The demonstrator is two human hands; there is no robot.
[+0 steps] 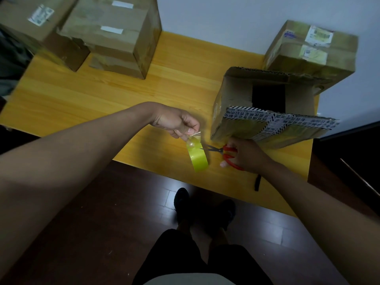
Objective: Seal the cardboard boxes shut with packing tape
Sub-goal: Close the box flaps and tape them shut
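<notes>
My left hand (177,122) pinches the free end of clear packing tape, and the tape roll (197,156) hangs below it over the yellow table's (86,99) front edge. My right hand (245,154) grips red-handled scissors (223,152); their dark blades point left at the tape strip just above the roll. Right behind the scissors stands an open cardboard box (265,105), its flaps up and a near flap with black-and-white printed tape hanging toward me.
Two closed cardboard boxes (115,36) (35,23) sit at the table's back left, and another labelled box (310,48) stands at the back right against the wall. A black strap (257,183) hangs off the front edge. Dark wooden floor and my feet lie below.
</notes>
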